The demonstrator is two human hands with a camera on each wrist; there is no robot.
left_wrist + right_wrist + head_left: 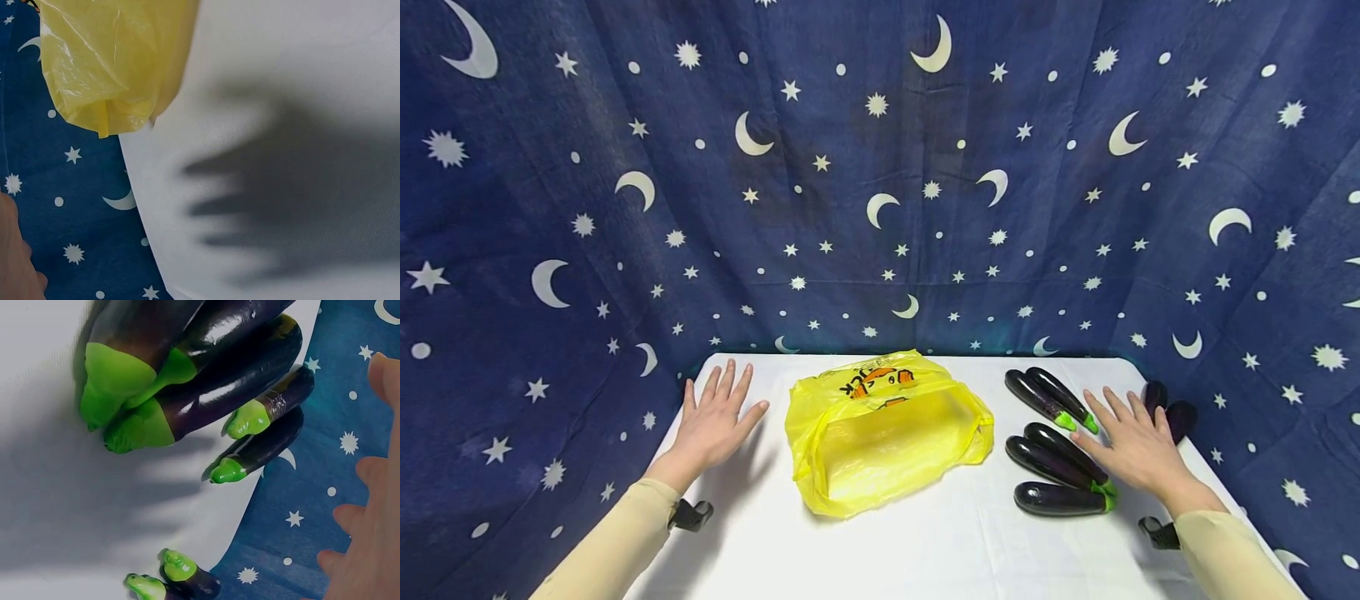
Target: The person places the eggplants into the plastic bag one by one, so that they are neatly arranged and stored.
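Observation:
A yellow plastic bag [887, 492] with orange and black print lies in the middle of the white table, its mouth spread wide toward the near side. To its left my left hand [709, 427] hovers over the table with fingers spread, holding nothing. On the right side, several dark eggplants with green caps lie in groups: a pair [1037, 396] at the back, and three [1060, 498] nearer the front. Above the table beside them is my right hand [1138, 450], fingers spread and holding nothing. Two more eggplants [1182, 419] lie beyond it, partly hidden by its fingers.
A white cloth covers the table [917, 558]. Behind it and along both sides hangs a dark blue curtain [850, 250] with moons and stars. Hand shadows fall on the cloth, and a black strap [691, 515] sits at the left wrist.

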